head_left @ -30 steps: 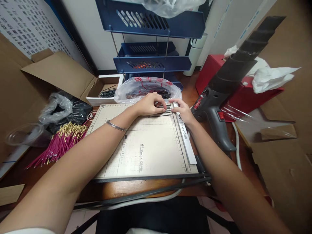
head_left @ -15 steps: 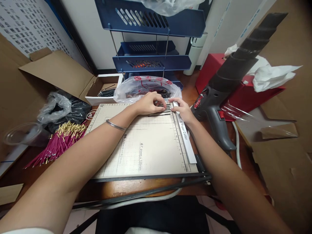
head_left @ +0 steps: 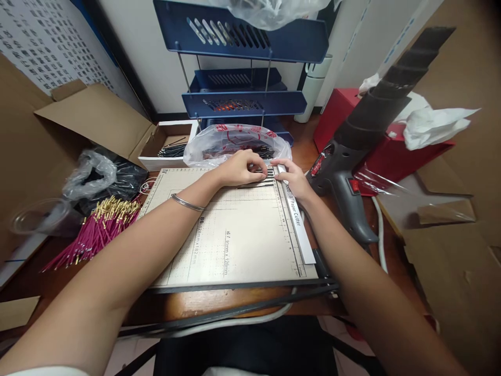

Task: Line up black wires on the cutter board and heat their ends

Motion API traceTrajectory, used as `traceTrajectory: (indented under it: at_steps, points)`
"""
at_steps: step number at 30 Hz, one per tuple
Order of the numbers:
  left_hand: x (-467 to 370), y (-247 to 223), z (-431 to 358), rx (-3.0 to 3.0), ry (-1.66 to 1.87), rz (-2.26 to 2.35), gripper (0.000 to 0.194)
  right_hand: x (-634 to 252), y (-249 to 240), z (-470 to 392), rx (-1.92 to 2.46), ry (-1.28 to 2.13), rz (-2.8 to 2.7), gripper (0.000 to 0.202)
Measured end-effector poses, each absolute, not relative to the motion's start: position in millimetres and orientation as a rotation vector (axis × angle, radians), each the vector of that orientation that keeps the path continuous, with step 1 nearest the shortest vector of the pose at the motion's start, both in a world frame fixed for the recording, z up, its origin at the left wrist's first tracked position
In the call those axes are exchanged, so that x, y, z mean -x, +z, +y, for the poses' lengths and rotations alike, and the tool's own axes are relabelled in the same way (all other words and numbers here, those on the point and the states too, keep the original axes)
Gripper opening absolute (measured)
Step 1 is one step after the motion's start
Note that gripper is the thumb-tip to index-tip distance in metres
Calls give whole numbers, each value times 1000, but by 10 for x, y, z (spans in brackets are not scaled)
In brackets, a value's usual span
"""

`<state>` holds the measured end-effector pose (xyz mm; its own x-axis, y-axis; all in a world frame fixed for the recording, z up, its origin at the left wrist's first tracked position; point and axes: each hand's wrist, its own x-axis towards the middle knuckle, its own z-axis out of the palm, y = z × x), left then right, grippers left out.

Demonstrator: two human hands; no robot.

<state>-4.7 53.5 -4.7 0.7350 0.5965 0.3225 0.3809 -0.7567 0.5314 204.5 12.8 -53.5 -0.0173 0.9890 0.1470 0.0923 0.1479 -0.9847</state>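
The paper cutter (head_left: 242,235) lies in front of me, a cream board with printed size lines and a white guide bar (head_left: 300,230) along its right side. Near its far edge are several thin dark strips (head_left: 270,181), lying side by side and reaching toward the bar. My left hand (head_left: 240,168), with a metal bangle on the wrist, pinches at these strips with thumb and fingertips together. My right hand (head_left: 295,180) rests over the top end of the bar, thumb and index finger apart at the strips' ends. The fingers partly hide the strips.
Behind the cutter sit a clear plastic bag (head_left: 203,147) and blue tiered shelves (head_left: 245,104). A bundle of magenta wires with gold ends (head_left: 94,232) and an open carton (head_left: 151,151) stand left. A grey heat gun (head_left: 348,172) and red tissue box (head_left: 332,112) stand right.
The view has shifted very slightly. Both hands stay in nearly the same place at the strips and the bar.
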Motion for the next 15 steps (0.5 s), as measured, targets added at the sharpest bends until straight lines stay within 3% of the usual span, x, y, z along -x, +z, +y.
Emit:
traceTrajectory:
  at_steps: [15]
  points:
    - [59, -10, 493, -2458, 651, 717, 22, -2040, -537, 103, 1179, 1107, -1365, 53]
